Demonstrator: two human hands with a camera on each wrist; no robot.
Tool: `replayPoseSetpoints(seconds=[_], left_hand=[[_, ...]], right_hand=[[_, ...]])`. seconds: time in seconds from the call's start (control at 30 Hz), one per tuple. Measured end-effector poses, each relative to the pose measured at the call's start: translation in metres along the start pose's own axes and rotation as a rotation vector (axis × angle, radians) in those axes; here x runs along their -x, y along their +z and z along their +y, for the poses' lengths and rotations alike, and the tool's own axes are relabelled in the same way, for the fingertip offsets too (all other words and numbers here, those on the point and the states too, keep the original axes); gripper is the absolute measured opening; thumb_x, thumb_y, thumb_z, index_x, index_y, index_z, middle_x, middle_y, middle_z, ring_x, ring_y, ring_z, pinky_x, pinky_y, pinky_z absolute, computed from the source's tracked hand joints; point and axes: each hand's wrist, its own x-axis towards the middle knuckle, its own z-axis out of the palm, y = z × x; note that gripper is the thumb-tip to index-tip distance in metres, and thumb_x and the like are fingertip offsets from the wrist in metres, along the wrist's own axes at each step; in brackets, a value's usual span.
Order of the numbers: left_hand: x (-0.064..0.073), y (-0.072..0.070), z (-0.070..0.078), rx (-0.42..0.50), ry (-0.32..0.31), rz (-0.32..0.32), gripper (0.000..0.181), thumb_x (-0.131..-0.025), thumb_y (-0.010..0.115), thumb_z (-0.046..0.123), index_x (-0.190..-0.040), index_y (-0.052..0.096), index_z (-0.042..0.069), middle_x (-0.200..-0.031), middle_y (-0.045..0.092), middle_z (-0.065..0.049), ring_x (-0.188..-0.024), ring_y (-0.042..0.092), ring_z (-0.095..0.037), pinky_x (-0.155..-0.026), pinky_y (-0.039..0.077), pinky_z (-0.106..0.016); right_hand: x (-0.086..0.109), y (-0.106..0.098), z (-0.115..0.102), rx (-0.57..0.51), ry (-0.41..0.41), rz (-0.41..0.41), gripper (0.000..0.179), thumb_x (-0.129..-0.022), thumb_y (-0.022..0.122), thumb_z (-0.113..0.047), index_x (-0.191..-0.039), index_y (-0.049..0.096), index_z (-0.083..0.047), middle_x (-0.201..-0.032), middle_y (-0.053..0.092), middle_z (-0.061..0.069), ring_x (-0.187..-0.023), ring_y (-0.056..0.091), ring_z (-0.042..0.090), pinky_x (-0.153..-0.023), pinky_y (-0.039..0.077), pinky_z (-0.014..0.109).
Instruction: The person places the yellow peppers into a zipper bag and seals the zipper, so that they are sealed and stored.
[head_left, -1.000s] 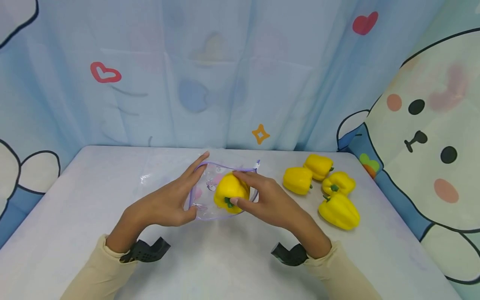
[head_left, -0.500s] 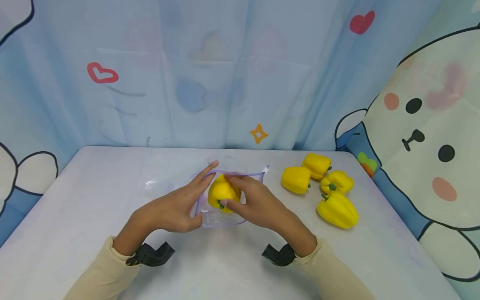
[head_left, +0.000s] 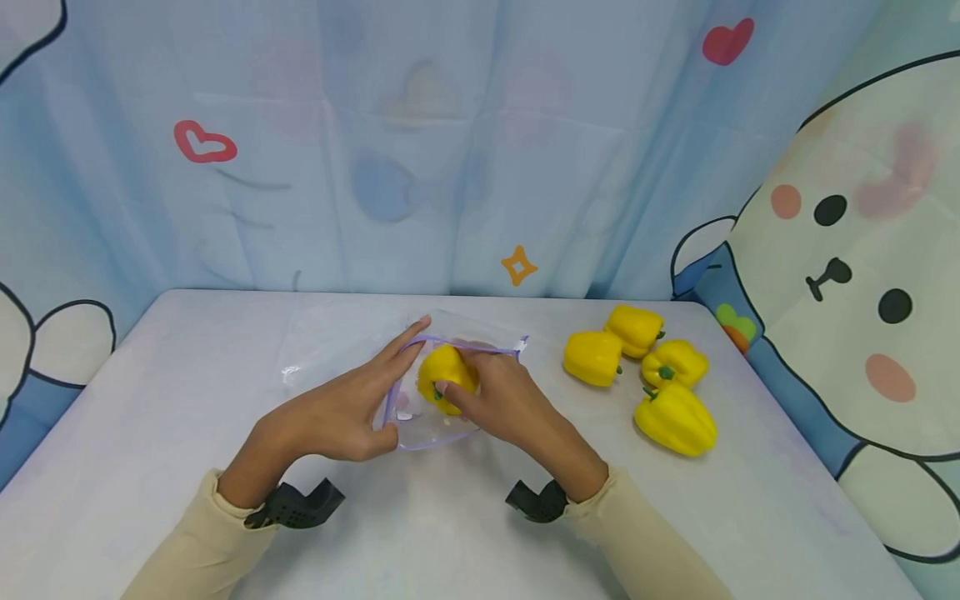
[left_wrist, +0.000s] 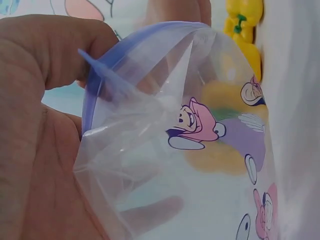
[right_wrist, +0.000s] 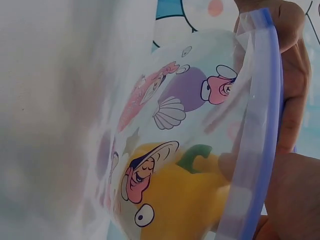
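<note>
My left hand (head_left: 330, 412) holds a clear zip bag (head_left: 431, 437) by its purple-edged mouth, thumb at the near rim and fingers spread toward the far rim. The bag's mouth gapes toward me. My right hand (head_left: 517, 400) reaches into it, gripping a yellow bell pepper (head_left: 444, 369) with the thumb by the green stem. In the right wrist view the pepper (right_wrist: 175, 200) shows through the printed film, inside the purple zip strip (right_wrist: 267, 125). Cartoon prints (left_wrist: 195, 122) cover the bag's side in the left wrist view. The right fingertips are mostly hidden behind the pepper.
Several more yellow bell peppers (head_left: 592, 358) lie grouped on the white table (head_left: 225, 350), right of my hands. A flat sheet of clear plastic (head_left: 300, 354) glints left of the bag. A printed blue curtain (head_left: 412, 167) hangs behind the table.
The right hand has moved left and deeper into the bag with the pepper. The left hand keeps the mouth spread and has shifted slightly right. The grouped peppers have not moved.
</note>
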Motion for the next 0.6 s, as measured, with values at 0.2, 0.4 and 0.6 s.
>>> replayPoseSetpoints(seconds=[0.2, 0.4, 0.6], left_hand=[[-0.0001, 0.0021, 0.0002, -0.008, -0.021, -0.003, 0.093, -0.074, 0.058, 0.011, -0.155, 0.012, 0.005, -0.161, -0.01, 0.011, -0.144, 0.018, -0.016, -0.111, 0.028, -0.04], [-0.0001, 0.0041, 0.0007, -0.013, -0.038, -0.011, 0.095, -0.074, 0.058, 0.011, -0.156, 0.01, 0.006, -0.161, -0.012, 0.012, -0.145, 0.014, -0.014, -0.112, 0.026, -0.042], [-0.0008, 0.0063, 0.0005, -0.014, -0.05, -0.027, 0.094, -0.075, 0.057, 0.01, -0.156, 0.008, 0.004, -0.161, -0.013, 0.011, -0.146, 0.01, -0.013, -0.113, 0.024, -0.042]], right_hand=[[-0.0029, 0.0043, 0.003, 0.007, 0.061, -0.104, 0.061, -0.09, 0.069, -0.033, -0.14, 0.051, -0.003, -0.123, 0.063, 0.005, -0.092, 0.057, 0.015, -0.089, 0.051, 0.031], [-0.0034, 0.0056, 0.0054, 0.014, 0.038, -0.139, 0.064, -0.087, 0.073, -0.03, -0.14, 0.051, -0.001, -0.131, 0.06, 0.008, -0.107, 0.06, 0.018, -0.096, 0.047, 0.034], [-0.0028, 0.0065, 0.0095, 0.008, 0.026, -0.146, 0.057, -0.087, 0.073, -0.022, -0.135, 0.055, 0.001, -0.132, 0.059, 0.012, -0.115, 0.059, 0.024, -0.097, 0.046, 0.038]])
